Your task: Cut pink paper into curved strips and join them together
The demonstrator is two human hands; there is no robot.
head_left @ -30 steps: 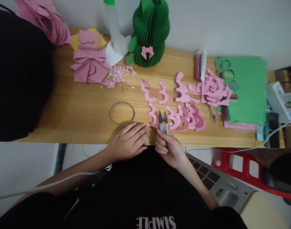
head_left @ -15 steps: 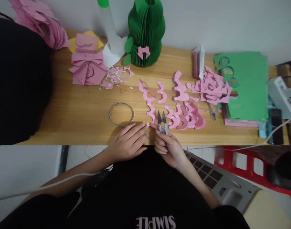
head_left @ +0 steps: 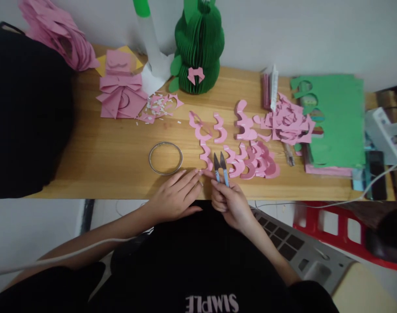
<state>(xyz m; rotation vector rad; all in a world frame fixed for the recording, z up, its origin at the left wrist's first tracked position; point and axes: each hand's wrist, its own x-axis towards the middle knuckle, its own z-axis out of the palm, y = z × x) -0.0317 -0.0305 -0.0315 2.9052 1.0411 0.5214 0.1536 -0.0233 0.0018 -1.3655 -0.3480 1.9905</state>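
Observation:
My left hand (head_left: 174, 195) lies at the table's front edge with its fingers stretched out, holding nothing that I can see. Its fingertips meet the index fingertip of my right hand (head_left: 229, 200) just below a pink scalloped paper strip (head_left: 205, 154). Wrapped in my right hand are small thread snips (head_left: 220, 167) with blue handles, their dark blades apart and pointing away from me. Right of the snips lie overlapping pink scalloped paper pieces (head_left: 262, 163). Farther back are another scalloped piece (head_left: 220, 128) and a looped pink one (head_left: 200, 126). A thin metal ring (head_left: 166, 158) sits beyond my left fingers.
A green honeycomb-paper figure (head_left: 198, 52) with a pink bow stands by the wall. Pink scraps (head_left: 289, 119) and green sheets (head_left: 340, 121) lie on the right. Folded pink paper (head_left: 122, 100) and small clippings (head_left: 161, 104) are back left. A black bag-like object (head_left: 25, 113) covers the left end.
The whole view has shifted slightly. My hands stay at the same spot on the table edge, with the snips still in my right hand.

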